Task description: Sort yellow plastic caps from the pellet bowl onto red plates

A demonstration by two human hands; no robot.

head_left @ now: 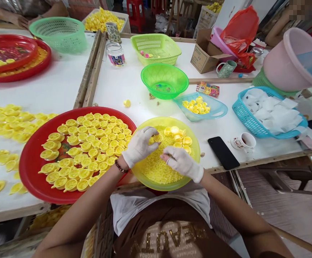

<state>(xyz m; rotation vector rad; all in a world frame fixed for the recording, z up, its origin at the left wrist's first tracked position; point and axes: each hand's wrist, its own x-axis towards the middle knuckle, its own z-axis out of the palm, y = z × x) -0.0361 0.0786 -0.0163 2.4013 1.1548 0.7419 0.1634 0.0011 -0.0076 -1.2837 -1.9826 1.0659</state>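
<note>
My left hand (142, 145), in a white glove, pinches a small round yellow piece (157, 138) above a yellow bowl (196, 143). Close on its right, my right hand (179, 160), also gloved with bare fingertips, has its fingers pressed together over the bowl; anything between them is too small to make out. Small yellow pellets (158, 172) fill the bowl, and several yellow cups (174, 130) lie on them at the back right. Left of the bowl stands a large red tray (32, 168) with rows of yellow teapot-shaped pieces (85, 147).
Behind the bowl are a blue scoop (217, 110) with yellow cups and a green bowl (164, 77). A black phone (223, 152), a mug (243, 141) and a blue basket (253, 122) stand right. Loose yellow pieces (8, 122) lie far left. People's arms show behind.
</note>
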